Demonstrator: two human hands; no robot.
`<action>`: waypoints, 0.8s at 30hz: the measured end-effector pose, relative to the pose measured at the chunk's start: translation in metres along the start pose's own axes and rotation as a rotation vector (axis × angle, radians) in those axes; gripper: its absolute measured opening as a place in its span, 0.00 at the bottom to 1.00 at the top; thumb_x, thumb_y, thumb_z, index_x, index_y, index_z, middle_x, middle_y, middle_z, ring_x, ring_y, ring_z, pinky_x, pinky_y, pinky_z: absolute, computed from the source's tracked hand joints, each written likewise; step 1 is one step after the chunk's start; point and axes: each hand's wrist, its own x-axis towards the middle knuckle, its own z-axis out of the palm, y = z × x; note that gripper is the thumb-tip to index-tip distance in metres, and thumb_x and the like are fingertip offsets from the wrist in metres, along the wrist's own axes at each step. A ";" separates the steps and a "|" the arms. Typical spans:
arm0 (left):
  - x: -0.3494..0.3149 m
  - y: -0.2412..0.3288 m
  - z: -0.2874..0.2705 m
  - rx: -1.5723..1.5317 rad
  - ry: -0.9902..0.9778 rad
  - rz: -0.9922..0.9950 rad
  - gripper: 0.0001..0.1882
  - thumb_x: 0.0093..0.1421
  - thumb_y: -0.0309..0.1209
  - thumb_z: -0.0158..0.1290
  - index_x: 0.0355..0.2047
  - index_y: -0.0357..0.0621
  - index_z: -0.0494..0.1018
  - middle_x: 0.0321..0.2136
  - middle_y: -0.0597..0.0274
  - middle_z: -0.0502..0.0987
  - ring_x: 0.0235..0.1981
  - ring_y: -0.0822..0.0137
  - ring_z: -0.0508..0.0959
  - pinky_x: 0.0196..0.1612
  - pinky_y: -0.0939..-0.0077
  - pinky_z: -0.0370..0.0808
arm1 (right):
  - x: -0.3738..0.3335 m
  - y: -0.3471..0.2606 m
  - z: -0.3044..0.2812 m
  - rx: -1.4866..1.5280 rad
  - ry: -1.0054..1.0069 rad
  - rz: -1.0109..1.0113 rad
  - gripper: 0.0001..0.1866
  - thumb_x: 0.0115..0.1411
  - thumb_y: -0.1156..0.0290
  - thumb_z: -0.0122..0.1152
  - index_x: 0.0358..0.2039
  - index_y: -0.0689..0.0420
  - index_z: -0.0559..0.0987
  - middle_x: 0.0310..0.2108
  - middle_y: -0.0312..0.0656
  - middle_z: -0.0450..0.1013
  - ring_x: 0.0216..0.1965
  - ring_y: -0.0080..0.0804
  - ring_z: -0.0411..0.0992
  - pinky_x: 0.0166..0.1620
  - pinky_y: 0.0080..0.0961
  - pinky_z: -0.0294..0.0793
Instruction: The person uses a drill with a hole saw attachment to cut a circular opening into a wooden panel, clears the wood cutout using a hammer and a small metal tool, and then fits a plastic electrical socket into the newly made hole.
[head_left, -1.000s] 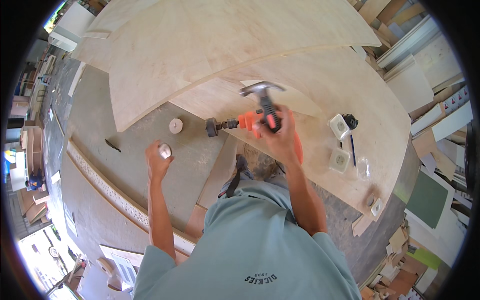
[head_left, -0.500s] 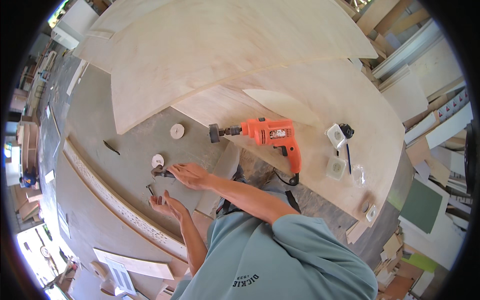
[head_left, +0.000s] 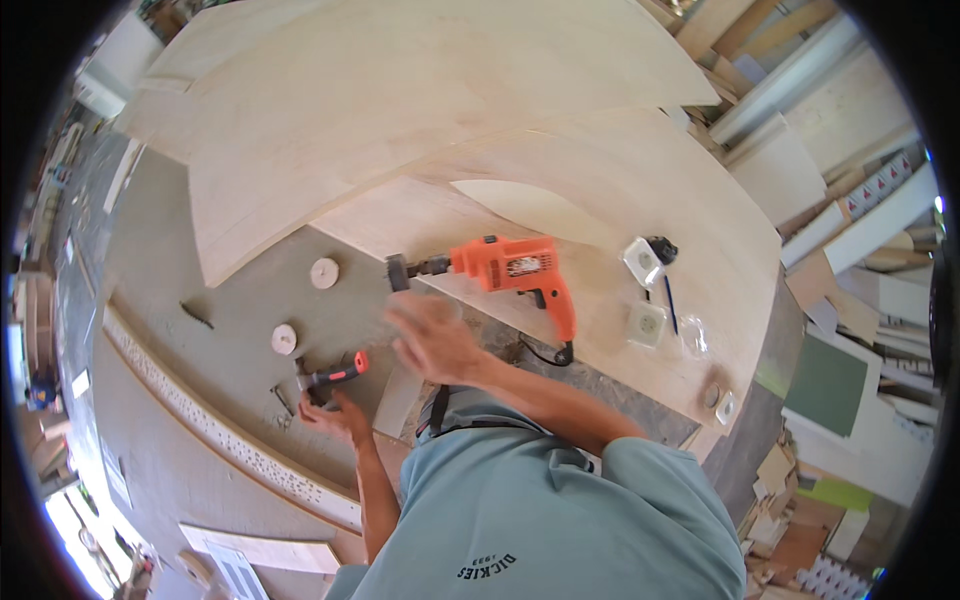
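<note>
On the grey desk point(head_left: 235, 245): hammer point(head_left: 338, 376), just beyond your left hand point(head_left: 338, 418).
Hands: apart from each other; you touch the hammer near its head with the left, grip unclear; the right point(head_left: 438, 335) blurs near the drill point(head_left: 515, 265), hold untellable.
Hammer handling: probably stiff, head-heavy; grasp the red-ended handle.
Drill handling: likely weighty; take its pistol grip.

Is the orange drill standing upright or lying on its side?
On its side: the drill lies along the pale board, its labelled flank facing up.
</note>
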 end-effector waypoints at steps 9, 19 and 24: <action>-0.013 0.065 -0.010 -0.020 -0.077 0.040 0.34 0.56 0.26 0.60 0.63 0.39 0.61 0.55 0.47 0.66 0.60 0.46 0.62 0.63 0.48 0.58 | -0.073 0.094 -0.107 -0.203 0.154 0.969 0.40 0.49 0.54 0.72 0.58 0.61 0.68 0.54 0.54 0.69 0.56 0.55 0.67 0.57 0.46 0.70; -0.037 0.137 0.018 -0.665 -0.890 -0.146 0.19 0.61 0.25 0.55 0.52 0.35 0.70 0.43 0.58 0.74 0.45 0.66 0.74 0.48 0.68 0.71 | -0.081 0.096 -0.108 -0.017 0.198 0.946 0.40 0.51 0.49 0.69 0.55 0.66 0.69 0.49 0.57 0.73 0.55 0.55 0.70 0.56 0.45 0.71; -0.055 0.172 0.026 -0.803 -1.088 -0.223 0.14 0.64 0.23 0.53 0.50 0.38 0.73 0.39 0.62 0.77 0.37 0.72 0.76 0.41 0.77 0.72 | -0.099 0.073 -0.107 -0.262 0.418 0.750 0.35 0.58 0.56 0.64 0.58 0.68 0.68 0.54 0.58 0.69 0.58 0.54 0.66 0.59 0.47 0.69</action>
